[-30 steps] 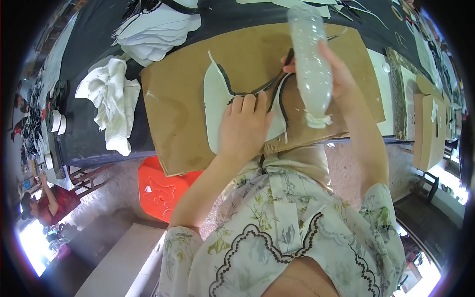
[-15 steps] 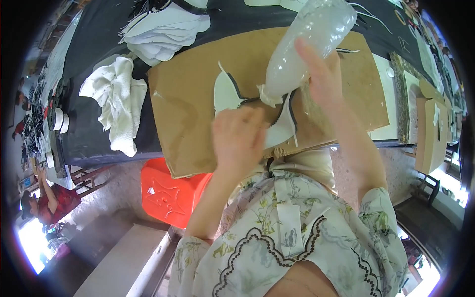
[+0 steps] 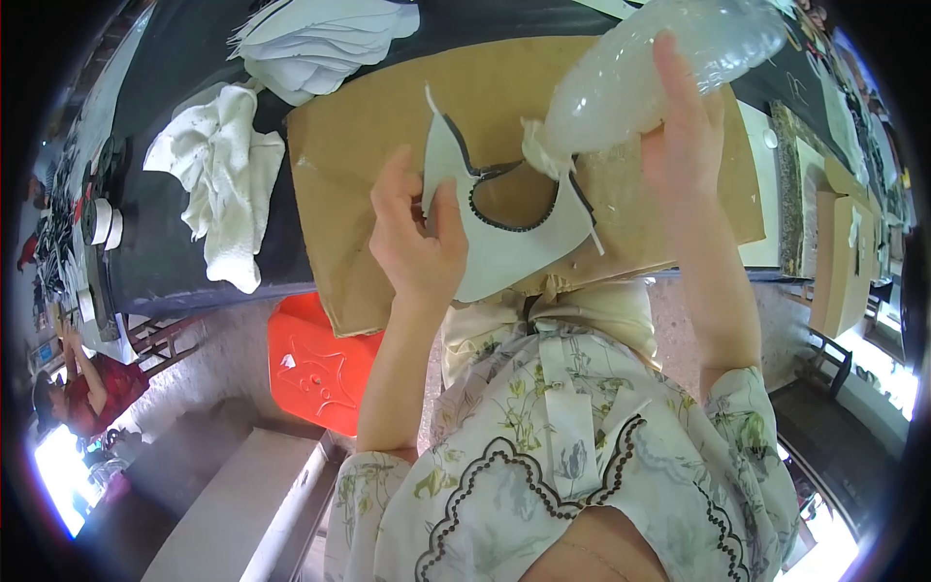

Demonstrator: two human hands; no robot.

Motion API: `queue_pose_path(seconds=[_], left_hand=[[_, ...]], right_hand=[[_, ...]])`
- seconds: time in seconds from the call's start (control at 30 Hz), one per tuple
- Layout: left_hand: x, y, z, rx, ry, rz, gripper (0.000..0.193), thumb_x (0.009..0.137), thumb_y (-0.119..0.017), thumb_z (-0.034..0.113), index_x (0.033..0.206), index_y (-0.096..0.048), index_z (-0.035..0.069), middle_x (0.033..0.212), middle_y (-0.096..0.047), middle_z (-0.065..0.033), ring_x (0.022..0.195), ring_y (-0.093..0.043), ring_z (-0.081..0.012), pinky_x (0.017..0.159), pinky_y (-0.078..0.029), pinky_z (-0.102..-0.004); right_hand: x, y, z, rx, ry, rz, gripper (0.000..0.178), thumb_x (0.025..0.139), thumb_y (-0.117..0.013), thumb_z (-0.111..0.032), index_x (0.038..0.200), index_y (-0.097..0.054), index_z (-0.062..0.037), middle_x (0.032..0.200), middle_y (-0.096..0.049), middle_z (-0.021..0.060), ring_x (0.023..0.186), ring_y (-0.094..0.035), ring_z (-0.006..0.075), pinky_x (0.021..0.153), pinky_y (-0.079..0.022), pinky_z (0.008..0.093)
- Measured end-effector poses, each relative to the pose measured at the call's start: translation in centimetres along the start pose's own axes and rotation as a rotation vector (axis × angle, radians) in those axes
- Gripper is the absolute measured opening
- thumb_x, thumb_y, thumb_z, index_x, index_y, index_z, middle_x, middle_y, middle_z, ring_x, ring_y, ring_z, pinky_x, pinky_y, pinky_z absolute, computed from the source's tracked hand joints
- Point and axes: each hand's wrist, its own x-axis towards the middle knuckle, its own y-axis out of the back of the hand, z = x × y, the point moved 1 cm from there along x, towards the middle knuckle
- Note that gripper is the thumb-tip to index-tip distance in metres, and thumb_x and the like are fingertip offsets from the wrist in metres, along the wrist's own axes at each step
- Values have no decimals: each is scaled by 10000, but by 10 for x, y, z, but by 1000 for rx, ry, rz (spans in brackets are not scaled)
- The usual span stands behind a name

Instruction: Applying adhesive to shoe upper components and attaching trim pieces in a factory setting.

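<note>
My right hand is closed round a translucent plastic bottle with whitish contents. The bottle is tilted, its whitish, crusted mouth low at the right arm of a white, dark-edged U-shaped shoe upper piece. Whether mouth and piece touch is hard to see. The piece lies flat on brown cardboard, with a beaded dark trim around its inner curve. At its left edge is my left hand, thumb over the piece and fingers apart above the cardboard.
A crumpled white cloth lies left of the cardboard on the dark table. Behind it stands a fanned stack of white cut pieces. A red stool is below the table edge, and an open cardboard box stands at right.
The bottle and my right hand have moved right and away from me. My left hand has drawn back to the left, uncovering the piece, which sits slightly farther right.
</note>
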Motion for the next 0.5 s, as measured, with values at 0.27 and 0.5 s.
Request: queue_pose_path(seconds=[0.27,0.5], left_hand=[[-10,-7,3,164,-295,76,445,760,-678,17,1157,-479,-12,834,-590,-86,640,-552,-164,560,-460,-262],[-14,-8,-2,144,-178,105,459,751,-680,19,1165,-483,27,735,-561,-50,593,-493,-131,541,-422,-247]], right_hand=[[-39,-34,21,-472,252,-251,488,706,-772,-201,1084,-536,-1,912,-632,76,836,-608,154,743,-486,299],[-34,-21,15,-623,164,-361,613,656,-813,-229,1135,-497,-14,1059,-595,88,917,-596,170,780,-483,300]])
